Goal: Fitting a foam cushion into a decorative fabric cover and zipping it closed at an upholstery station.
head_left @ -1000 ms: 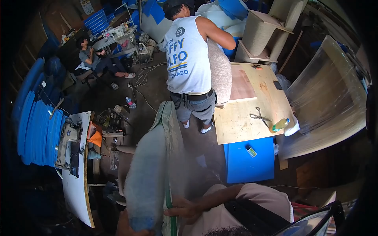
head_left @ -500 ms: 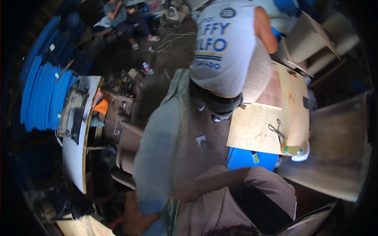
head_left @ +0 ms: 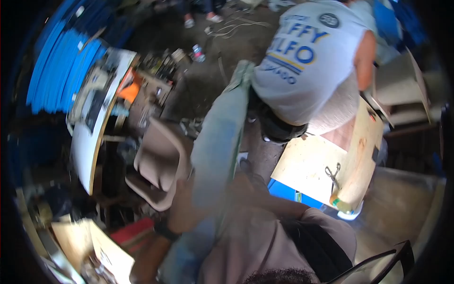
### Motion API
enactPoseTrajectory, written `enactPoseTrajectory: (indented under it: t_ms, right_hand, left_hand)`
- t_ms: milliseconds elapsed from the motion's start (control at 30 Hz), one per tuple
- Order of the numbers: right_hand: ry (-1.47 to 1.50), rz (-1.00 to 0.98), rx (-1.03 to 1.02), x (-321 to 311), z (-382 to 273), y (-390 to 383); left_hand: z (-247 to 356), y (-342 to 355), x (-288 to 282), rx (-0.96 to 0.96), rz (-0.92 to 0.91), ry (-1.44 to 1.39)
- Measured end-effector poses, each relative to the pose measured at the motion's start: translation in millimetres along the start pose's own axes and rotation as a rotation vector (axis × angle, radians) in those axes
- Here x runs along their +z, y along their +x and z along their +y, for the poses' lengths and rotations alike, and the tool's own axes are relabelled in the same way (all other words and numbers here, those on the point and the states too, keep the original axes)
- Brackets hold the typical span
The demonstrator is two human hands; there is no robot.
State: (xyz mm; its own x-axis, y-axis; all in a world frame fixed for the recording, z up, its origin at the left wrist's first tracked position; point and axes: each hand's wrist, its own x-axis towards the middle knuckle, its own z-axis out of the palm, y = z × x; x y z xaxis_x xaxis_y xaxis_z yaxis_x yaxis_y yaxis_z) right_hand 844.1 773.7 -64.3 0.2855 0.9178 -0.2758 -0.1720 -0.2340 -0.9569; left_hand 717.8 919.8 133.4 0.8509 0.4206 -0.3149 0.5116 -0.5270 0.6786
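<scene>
A long pale-blue wrapped bundle (head_left: 215, 156), edged with whitish-green sheeting, stretches from my body up toward the far middle. My left hand (head_left: 182, 206), smeared by motion and wearing a dark wristband, grips its left side. On the opposite side my right hand (head_left: 241, 191) also holds it, blurred, with its fingers partly lost against the bundle. The bundle's near end runs down beside my shirt, under my left forearm.
Another person in a white sleeveless shirt (head_left: 302, 61) bends over a plywood table (head_left: 307, 163) bearing scissors (head_left: 332, 177) and a bottle (head_left: 341, 204). Left stand a brown plastic chair (head_left: 161, 156) and a sewing machine (head_left: 92, 92) on a white-topped table (head_left: 85, 161). Blue sheets (head_left: 61, 71) are stacked behind.
My left hand has shifted from the bundle's near end to farther along its left side. The view has turned, so the bundle, table and other person appear farther right.
</scene>
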Motion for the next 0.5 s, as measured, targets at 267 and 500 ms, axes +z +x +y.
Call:
enactPoseTrajectory:
  t_ms: [267,500]
  right_hand:
    - [0.018,0.26,-0.116,-79.3,5.4,44.3]
    - [-0.483,0.247,-0.237,-142.7,15.4,80.4]
  left_hand:
    - [3.9,62.8,18.5,-0.207,0.102,-0.183]
    - [-9.4,117.0,53.9,-0.162,0.207,-0.158]
